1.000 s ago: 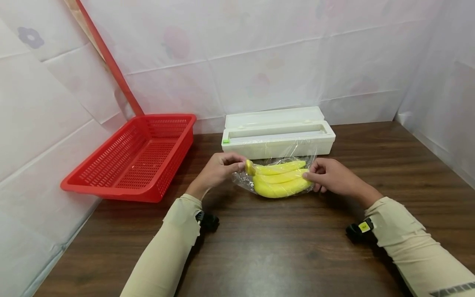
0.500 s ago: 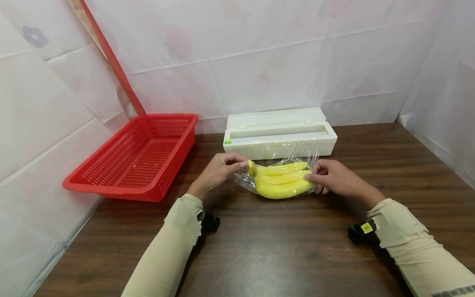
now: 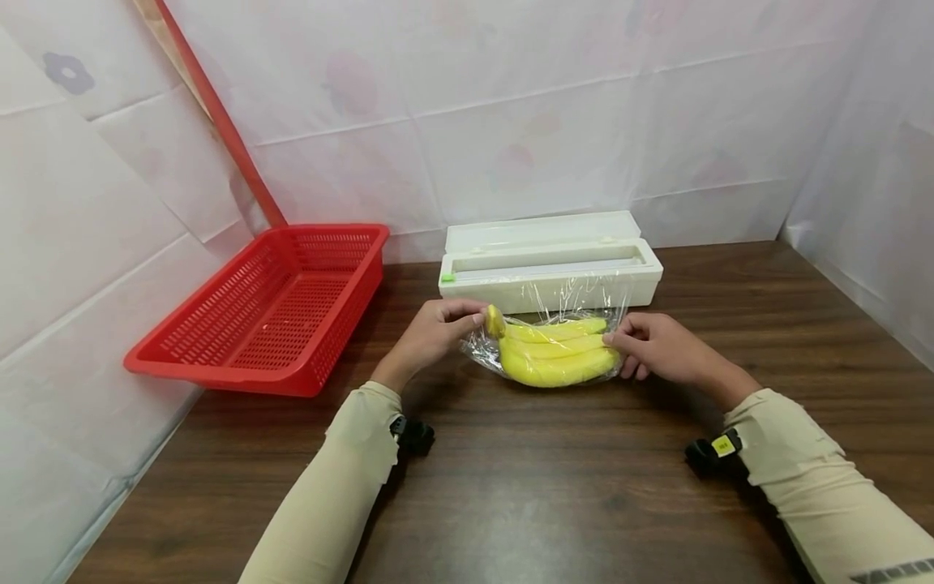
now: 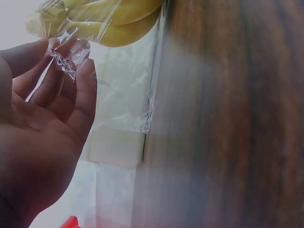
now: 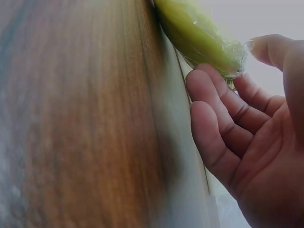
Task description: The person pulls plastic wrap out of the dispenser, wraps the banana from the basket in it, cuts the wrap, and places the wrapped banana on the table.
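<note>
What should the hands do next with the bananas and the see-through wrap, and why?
Probably fold the loose wrap over the bananas. The left hand pinches a crumpled edge at the stem end, the right hand grips the tips, and film still trails from the dispenser.

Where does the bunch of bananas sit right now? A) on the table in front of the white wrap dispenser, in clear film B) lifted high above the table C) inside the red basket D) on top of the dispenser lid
A: the bananas lie on the table, film around them, just before the white dispenser, between the left hand and right hand.
</note>
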Demonstrator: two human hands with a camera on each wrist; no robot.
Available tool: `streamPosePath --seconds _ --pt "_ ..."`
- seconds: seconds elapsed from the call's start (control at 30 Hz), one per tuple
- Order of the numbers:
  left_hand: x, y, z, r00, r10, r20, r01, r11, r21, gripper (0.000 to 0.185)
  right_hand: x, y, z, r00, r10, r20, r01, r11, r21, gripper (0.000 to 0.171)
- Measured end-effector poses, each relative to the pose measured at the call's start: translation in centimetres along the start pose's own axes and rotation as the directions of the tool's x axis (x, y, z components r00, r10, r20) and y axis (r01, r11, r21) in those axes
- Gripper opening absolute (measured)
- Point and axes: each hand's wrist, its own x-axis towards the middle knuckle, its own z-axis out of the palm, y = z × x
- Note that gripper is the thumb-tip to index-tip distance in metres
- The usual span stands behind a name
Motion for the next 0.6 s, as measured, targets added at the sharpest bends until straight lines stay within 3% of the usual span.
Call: streamPosePath --seconds 0.13,0.33,0.6 --pt "-0.03 0.01 -0.01 1.0 -0.01 0.015 0.011 1.0 -0.015 0.028 -0.12 -0.05 -0.1 1.0 0.006 -0.01 -0.006 1.0 0.001 0.032" --pt "-0.12 -0.01 -0.17 0.997 -0.044 0.06 0.052 0.989 -0.141 0.033 -0.08 0.04 -0.11 0.998 0.032 -0.056 -0.032 0.999 0.009 0.039" --pt "-0.26 0.25 -0.21 0.997 0.023 0.073 -0.007 0.977 -0.212 0.037 -0.38 0.01 -0.25 0.991 0.072 -0.116 -0.071 0.997 0.014 0.05"
